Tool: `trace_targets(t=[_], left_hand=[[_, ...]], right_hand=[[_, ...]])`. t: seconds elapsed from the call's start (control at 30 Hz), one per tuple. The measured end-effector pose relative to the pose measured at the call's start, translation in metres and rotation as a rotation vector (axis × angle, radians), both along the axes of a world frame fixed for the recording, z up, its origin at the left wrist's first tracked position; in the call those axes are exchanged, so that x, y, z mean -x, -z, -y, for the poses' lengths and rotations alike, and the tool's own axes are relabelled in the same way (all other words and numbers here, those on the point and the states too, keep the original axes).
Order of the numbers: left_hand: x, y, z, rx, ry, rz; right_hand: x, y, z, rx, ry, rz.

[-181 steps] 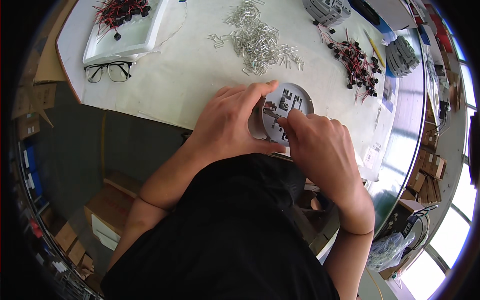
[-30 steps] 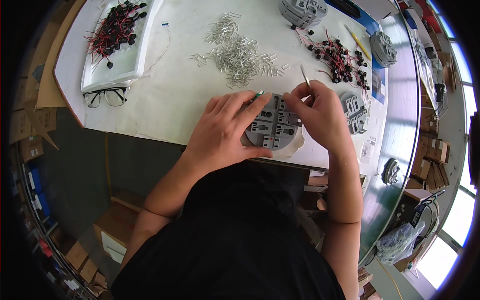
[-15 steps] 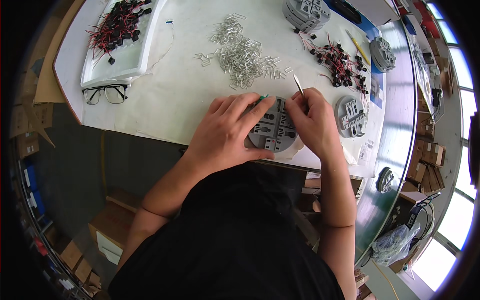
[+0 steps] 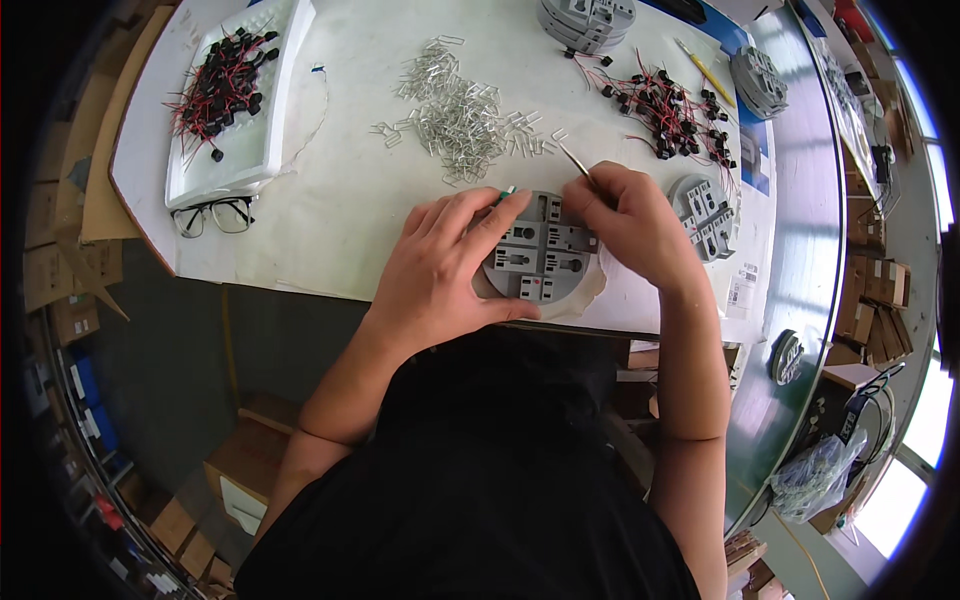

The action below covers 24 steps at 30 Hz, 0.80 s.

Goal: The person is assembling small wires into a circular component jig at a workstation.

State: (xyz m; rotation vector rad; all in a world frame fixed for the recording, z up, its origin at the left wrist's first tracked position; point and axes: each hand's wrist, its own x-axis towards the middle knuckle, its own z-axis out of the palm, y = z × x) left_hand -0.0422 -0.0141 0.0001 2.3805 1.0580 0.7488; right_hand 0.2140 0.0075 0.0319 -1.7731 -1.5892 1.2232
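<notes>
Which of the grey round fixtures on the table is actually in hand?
The grey round fixture at the near table edge: left hand grips its left side, right hand with a thin tool at its right. The others lie untouched further back.

Up and to the left of the hands, a white tray [image 4: 240,150] holds black parts with red wires, and black-framed glasses [image 4: 212,214] lie just below it. Loose metal clips [image 4: 455,110] sit directly above the hands. More red-wired parts [image 4: 665,110] lie up to the right, beside a grey round housing [image 4: 707,215].
</notes>
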Motion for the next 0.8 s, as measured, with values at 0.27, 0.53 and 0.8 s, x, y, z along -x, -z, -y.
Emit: trace_targets(t=[0.27, 0.53, 0.8], left_hand=[[-0.001, 0.002, -0.007, 0.010, 0.004, 0.015], [-0.006, -0.001, -0.006, 0.064, -0.014, 0.056], [-0.018, -0.021, -0.013, 0.072, -0.077, 0.262]], right_hand=[[0.015, 0.002, 0.013, -0.136, 0.008, 0.087], [0.004, 0.015, 0.015, -0.199, 0.020, -0.002], [-0.007, 0.008, 0.013, -0.033, 0.113, -0.228]])
